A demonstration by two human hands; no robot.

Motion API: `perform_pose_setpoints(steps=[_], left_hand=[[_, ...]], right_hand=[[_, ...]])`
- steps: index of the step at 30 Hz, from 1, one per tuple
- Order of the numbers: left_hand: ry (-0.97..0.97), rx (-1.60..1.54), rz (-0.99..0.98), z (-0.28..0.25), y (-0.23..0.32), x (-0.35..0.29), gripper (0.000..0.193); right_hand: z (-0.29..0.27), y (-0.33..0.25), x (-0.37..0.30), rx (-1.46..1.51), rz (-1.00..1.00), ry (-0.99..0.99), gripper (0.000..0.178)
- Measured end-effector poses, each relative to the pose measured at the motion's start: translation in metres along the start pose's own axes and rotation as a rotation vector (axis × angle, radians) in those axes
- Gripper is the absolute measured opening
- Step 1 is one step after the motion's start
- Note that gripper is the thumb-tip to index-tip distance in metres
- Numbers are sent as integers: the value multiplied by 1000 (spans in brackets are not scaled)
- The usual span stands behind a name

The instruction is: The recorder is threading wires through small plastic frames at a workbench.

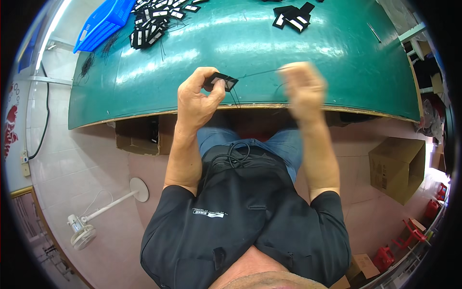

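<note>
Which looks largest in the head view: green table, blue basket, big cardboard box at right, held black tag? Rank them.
1. Green table
2. Cardboard box
3. Blue basket, cropped at top
4. Black tag, in left hand

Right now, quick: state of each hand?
Left hand: closed, holding a black tag.
Right hand: blurred, can't tell its grip; a dark cord reaches it.

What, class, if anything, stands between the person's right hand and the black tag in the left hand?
Nothing visible blocks the way. Only a thin dark cord spans the gap from the black tag, pinched in the left hand, to the blurred right hand.
</note>
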State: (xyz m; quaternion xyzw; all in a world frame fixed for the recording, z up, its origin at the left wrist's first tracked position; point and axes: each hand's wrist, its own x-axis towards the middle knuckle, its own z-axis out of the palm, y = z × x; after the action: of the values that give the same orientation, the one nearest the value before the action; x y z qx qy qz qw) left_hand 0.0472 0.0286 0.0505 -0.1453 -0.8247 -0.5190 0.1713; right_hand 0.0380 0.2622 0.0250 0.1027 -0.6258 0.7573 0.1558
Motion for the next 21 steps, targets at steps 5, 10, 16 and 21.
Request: perform_pose_setpoints(steps=[5, 10, 16, 21], left_hand=[[31, 8, -55, -10, -10, 0, 15], [29, 10, -43, -5, -12, 3, 16], [4, 37, 39, 16, 9, 8, 14], [10, 48, 75, 21, 10, 6, 14]], right_hand=[[-249, -57, 36, 89, -152, 835, 14], [-270, -70, 22, -562, -456, 1162, 16], [-10, -13, -4, -665, -388, -33, 31], [37, 11, -5, -501, -358, -137, 17]])
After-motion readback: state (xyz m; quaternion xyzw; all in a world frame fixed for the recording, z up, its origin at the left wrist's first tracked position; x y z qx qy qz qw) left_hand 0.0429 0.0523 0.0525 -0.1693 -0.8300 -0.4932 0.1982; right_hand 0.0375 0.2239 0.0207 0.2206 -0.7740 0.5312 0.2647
